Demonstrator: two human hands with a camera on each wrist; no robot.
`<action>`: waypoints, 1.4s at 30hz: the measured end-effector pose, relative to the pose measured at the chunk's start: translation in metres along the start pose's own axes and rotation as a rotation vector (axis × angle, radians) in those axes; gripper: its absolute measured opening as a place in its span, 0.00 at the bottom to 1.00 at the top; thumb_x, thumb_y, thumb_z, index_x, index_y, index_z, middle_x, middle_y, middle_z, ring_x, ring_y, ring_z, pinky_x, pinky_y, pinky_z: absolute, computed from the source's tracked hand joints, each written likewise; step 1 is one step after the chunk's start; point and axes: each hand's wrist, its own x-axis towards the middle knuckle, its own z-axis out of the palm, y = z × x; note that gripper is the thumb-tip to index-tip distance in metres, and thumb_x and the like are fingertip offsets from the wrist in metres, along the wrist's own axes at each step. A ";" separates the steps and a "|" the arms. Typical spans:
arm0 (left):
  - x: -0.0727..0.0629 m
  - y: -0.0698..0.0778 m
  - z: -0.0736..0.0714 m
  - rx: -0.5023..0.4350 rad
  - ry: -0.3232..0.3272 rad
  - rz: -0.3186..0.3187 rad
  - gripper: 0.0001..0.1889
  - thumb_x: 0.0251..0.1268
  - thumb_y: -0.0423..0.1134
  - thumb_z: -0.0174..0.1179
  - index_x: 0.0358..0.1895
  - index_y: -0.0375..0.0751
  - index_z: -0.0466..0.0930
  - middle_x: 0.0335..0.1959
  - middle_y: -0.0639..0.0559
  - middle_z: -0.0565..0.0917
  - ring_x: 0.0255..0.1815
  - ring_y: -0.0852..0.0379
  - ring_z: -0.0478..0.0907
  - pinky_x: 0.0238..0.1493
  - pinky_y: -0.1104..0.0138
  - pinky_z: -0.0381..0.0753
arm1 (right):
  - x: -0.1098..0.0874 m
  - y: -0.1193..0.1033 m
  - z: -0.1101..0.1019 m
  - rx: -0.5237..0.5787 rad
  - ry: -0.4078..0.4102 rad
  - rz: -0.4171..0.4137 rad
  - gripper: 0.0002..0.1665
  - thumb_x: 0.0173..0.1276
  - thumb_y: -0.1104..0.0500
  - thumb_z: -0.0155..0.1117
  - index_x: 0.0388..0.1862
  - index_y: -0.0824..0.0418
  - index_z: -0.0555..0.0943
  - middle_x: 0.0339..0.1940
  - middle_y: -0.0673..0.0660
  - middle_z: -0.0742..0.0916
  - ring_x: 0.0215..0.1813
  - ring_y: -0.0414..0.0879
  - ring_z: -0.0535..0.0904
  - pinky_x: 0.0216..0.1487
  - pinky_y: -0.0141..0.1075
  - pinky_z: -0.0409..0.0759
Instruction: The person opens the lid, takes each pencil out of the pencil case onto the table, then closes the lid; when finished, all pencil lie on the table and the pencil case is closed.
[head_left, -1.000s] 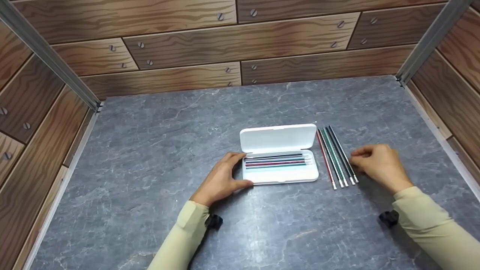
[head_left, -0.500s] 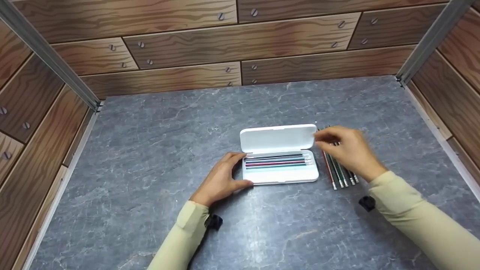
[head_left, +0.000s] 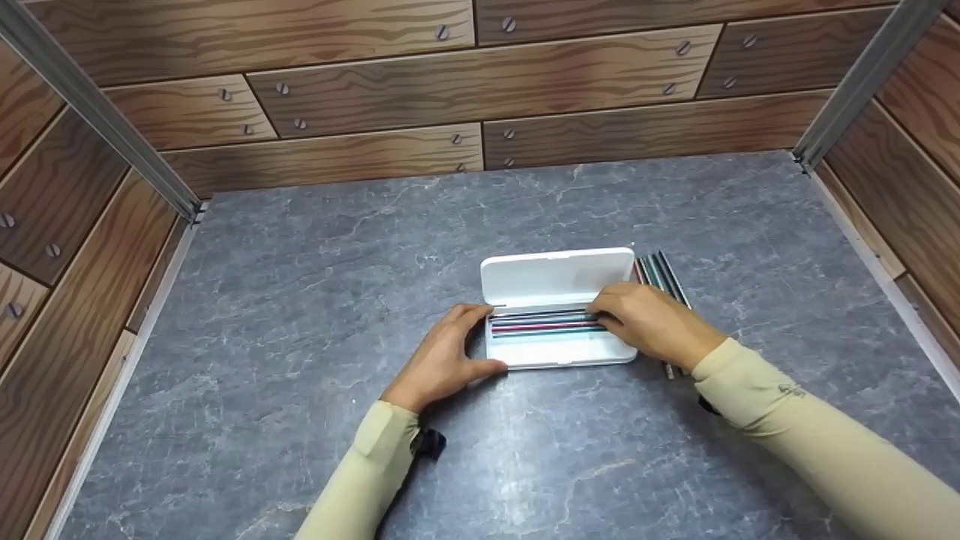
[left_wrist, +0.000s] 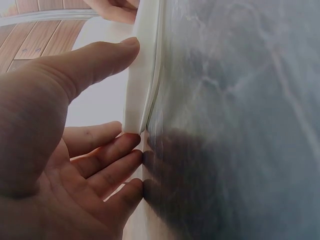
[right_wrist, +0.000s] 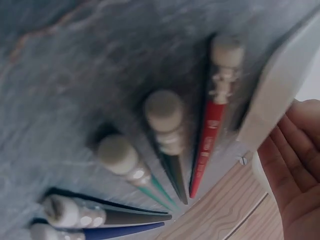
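A white pencil case (head_left: 555, 355) lies with its lid (head_left: 551, 277) raised, and several pencils (head_left: 540, 328) lie lengthwise inside. My left hand (head_left: 442, 358) holds the case's left end, thumb at the front edge and fingers around the back corner; the left wrist view shows the thumb on the case wall (left_wrist: 142, 90). My right hand (head_left: 654, 324) reaches over the case's right end, fingers at the eraser ends of the pencils inside. Its fingertips are hidden, so I cannot tell whether they pinch a pencil.
Several loose pencils lie side by side right of the case, partly under my right hand; a red pencil (right_wrist: 210, 135) and a green pencil (right_wrist: 150, 187) are among them. Wood-patterned panels (head_left: 375, 97) wall in the grey marbled tabletop (head_left: 315, 300).
My right hand has moved left from beside the loose pencils, across them and down into the case's right end. My left hand and the case have stayed still.
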 end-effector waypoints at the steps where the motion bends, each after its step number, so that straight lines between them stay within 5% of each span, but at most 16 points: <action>1: 0.000 0.000 0.000 0.001 0.002 0.002 0.45 0.63 0.47 0.84 0.82 0.38 0.75 0.76 0.43 0.80 0.79 0.41 0.77 0.87 0.47 0.73 | 0.000 0.000 0.000 -0.008 -0.001 -0.003 0.10 0.71 0.71 0.76 0.49 0.65 0.94 0.44 0.58 0.94 0.49 0.54 0.93 0.54 0.51 0.94; 18: -0.002 0.000 0.001 0.000 -0.007 -0.008 0.46 0.63 0.47 0.84 0.82 0.38 0.74 0.76 0.42 0.80 0.79 0.42 0.77 0.87 0.47 0.73 | 0.003 -0.008 0.004 0.015 -0.046 0.060 0.09 0.70 0.70 0.77 0.46 0.62 0.94 0.43 0.58 0.92 0.48 0.54 0.92 0.53 0.51 0.93; 42: 0.000 0.000 0.000 0.002 0.004 0.002 0.46 0.63 0.47 0.84 0.82 0.38 0.74 0.76 0.43 0.80 0.79 0.42 0.77 0.87 0.48 0.74 | 0.008 -0.012 0.003 -0.063 -0.078 0.004 0.07 0.70 0.74 0.74 0.45 0.68 0.91 0.41 0.63 0.88 0.43 0.55 0.87 0.47 0.50 0.92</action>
